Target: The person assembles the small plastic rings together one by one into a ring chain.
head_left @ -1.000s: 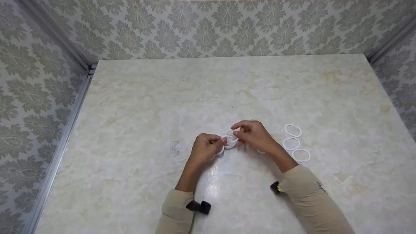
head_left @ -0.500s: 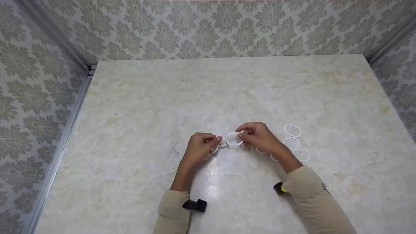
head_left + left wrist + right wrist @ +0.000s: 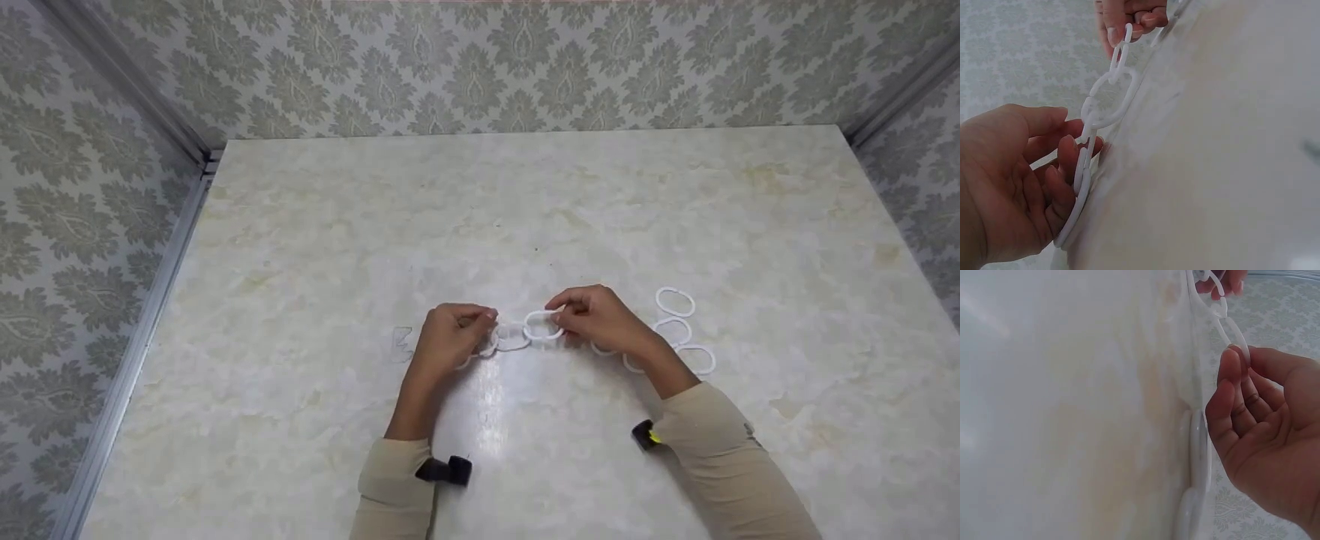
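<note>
My right hand (image 3: 600, 319) pinches the end of a white oval plastic chain link (image 3: 541, 339) between thumb and fingers. That link hooks into a row of similar links, a chain (image 3: 1130, 93) running left toward my left hand (image 3: 444, 337). In the left wrist view, the left hand (image 3: 1022, 180) has its thumb apart from the chain and its fingers loosely bent. The chain hangs against those fingers without being pinched. In the right wrist view, the right hand (image 3: 1266, 410) grips the link (image 3: 1241, 334) by its lower end. Part of the chain hides behind the left hand.
Three white links (image 3: 693, 306) lie in a column to the right on the marbled table (image 3: 480, 195). More links (image 3: 602, 349) sit partly hidden under the right forearm. A faint E-shaped outline (image 3: 395, 345) shows left of the left hand. Patterned walls (image 3: 480, 67) border the table.
The left hand has slid left along the chain and its fingertips have come off the link. The right hand has shifted slightly right, drawing the links out in a line.
</note>
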Action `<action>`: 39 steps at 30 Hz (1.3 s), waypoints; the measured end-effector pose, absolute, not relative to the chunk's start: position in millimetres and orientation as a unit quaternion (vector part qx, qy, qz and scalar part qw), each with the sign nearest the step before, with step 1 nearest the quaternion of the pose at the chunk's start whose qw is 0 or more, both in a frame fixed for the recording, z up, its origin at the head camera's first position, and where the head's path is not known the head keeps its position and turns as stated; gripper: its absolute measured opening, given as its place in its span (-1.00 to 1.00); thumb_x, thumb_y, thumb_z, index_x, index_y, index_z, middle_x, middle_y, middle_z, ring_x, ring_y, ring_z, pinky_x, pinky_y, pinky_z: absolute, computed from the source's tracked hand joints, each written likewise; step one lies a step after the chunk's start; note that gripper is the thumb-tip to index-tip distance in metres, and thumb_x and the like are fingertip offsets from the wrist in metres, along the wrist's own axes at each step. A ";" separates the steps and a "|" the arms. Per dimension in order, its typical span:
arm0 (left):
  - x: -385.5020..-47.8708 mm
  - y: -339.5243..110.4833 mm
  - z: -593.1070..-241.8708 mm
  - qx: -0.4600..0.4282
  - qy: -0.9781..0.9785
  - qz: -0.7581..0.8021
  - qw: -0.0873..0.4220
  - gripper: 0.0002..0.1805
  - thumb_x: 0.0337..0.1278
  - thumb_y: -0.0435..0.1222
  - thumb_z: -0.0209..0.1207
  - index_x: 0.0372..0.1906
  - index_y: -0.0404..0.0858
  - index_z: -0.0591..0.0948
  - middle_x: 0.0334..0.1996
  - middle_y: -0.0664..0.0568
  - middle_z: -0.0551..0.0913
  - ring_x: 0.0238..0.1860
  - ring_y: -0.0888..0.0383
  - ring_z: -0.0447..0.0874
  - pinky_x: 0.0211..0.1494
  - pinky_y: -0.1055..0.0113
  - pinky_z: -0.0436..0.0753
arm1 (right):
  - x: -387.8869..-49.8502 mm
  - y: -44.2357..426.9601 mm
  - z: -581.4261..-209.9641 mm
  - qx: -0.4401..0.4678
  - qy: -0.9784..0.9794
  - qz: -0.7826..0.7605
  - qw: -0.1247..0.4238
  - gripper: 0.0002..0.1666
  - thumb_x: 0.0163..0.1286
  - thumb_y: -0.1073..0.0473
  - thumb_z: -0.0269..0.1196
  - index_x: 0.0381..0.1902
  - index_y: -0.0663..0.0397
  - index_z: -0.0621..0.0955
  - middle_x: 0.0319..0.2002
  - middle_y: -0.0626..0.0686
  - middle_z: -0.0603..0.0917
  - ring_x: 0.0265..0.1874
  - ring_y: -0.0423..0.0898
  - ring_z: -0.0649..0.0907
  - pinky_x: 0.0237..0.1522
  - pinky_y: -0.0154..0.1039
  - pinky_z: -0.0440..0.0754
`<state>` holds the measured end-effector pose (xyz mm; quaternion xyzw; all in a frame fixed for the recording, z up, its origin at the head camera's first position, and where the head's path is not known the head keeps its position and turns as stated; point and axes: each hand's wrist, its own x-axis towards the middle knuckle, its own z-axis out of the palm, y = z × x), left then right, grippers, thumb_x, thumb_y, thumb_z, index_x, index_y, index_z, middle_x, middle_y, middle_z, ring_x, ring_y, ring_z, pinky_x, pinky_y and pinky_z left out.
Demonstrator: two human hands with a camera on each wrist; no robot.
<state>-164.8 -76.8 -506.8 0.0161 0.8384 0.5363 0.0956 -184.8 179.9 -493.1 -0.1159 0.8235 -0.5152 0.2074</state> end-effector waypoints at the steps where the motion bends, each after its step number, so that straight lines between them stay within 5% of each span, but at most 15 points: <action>1: -165.0 -77.4 -506.6 0.014 0.839 0.536 0.094 -0.78 0.35 -0.22 0.25 -0.12 -0.25 0.81 -0.40 -0.08 0.82 -0.58 0.29 0.55 -0.45 0.45 0.56 | -184.8 179.8 -493.4 -0.116 0.824 -0.513 0.210 -0.69 0.45 0.26 0.22 0.06 0.32 0.67 -0.38 0.14 0.73 -0.51 -0.23 0.65 -0.43 -0.37 0.61; 9: -166.2 -81.9 -505.1 0.019 0.828 0.554 0.083 -0.80 0.32 -0.31 0.26 -0.09 -0.27 0.79 -0.18 -0.09 0.81 -0.56 0.23 0.61 -0.46 0.42 0.60 | -184.4 178.8 -493.5 -0.125 0.824 -0.510 0.215 -0.70 0.45 0.28 0.20 0.06 0.32 0.66 -0.35 0.21 0.72 -0.52 -0.21 0.65 -0.43 -0.36 0.61; 16: -164.7 -74.6 -499.6 0.022 0.822 0.568 0.045 -0.81 0.28 -0.34 0.27 -0.08 -0.28 0.78 -0.14 -0.08 0.77 -0.62 0.27 0.45 -0.46 0.42 0.49 | -184.0 178.6 -494.9 -0.123 0.820 -0.512 0.223 -0.69 0.46 0.29 0.19 0.07 0.32 0.65 -0.36 0.18 0.71 -0.51 -0.21 0.66 -0.39 -0.36 0.63; 20: -159.2 -56.6 -499.1 0.049 0.791 0.607 0.061 -0.77 0.29 -0.36 0.26 0.00 -0.33 0.73 -0.05 -0.14 0.75 -0.65 0.18 0.58 -0.48 0.44 0.56 | -184.1 178.6 -494.7 -0.135 0.816 -0.517 0.220 -0.70 0.47 0.28 0.18 0.07 0.30 0.65 -0.39 0.20 0.70 -0.52 -0.19 0.64 -0.38 -0.35 0.62; 26: -152.8 -39.2 -504.3 0.083 0.785 0.604 0.108 -0.59 0.29 -0.33 0.29 0.21 -0.29 0.62 0.17 -0.11 0.68 -0.41 0.13 0.70 -0.34 0.42 0.65 | -183.5 177.7 -494.4 -0.157 0.810 -0.524 0.213 -0.71 0.48 0.30 0.15 0.07 0.31 0.65 -0.39 0.28 0.70 -0.54 -0.20 0.63 -0.40 -0.34 0.60; 31: -153.3 -36.5 -507.0 0.100 0.827 0.541 0.112 -0.53 0.20 -0.31 0.36 0.23 -0.27 0.63 0.13 -0.10 0.72 -0.43 0.25 0.44 -0.24 0.40 0.56 | -183.1 177.0 -493.5 -0.158 0.808 -0.525 0.214 -0.71 0.49 0.30 0.14 0.07 0.31 0.65 -0.40 0.26 0.69 -0.55 -0.20 0.62 -0.41 -0.34 0.60; 36: -153.1 -35.7 -506.6 0.129 0.851 0.493 0.123 -0.47 0.14 -0.31 0.40 0.26 -0.23 0.63 0.11 -0.06 0.75 -0.31 0.29 0.55 0.04 0.31 0.64 | -183.6 176.8 -492.6 -0.153 0.810 -0.526 0.212 -0.71 0.49 0.30 0.14 0.06 0.31 0.66 -0.41 0.13 0.69 -0.53 -0.21 0.64 -0.40 -0.34 0.61; 39: -153.3 -35.2 -506.3 0.142 0.859 0.475 0.131 -0.45 0.13 -0.32 0.41 0.28 -0.21 0.62 0.08 -0.04 0.76 -0.40 0.30 0.51 0.00 0.32 0.64 | -184.3 177.2 -493.1 -0.150 0.810 -0.526 0.211 -0.71 0.50 0.30 0.14 0.06 0.31 0.66 -0.40 0.10 0.70 -0.51 -0.22 0.64 -0.38 -0.35 0.61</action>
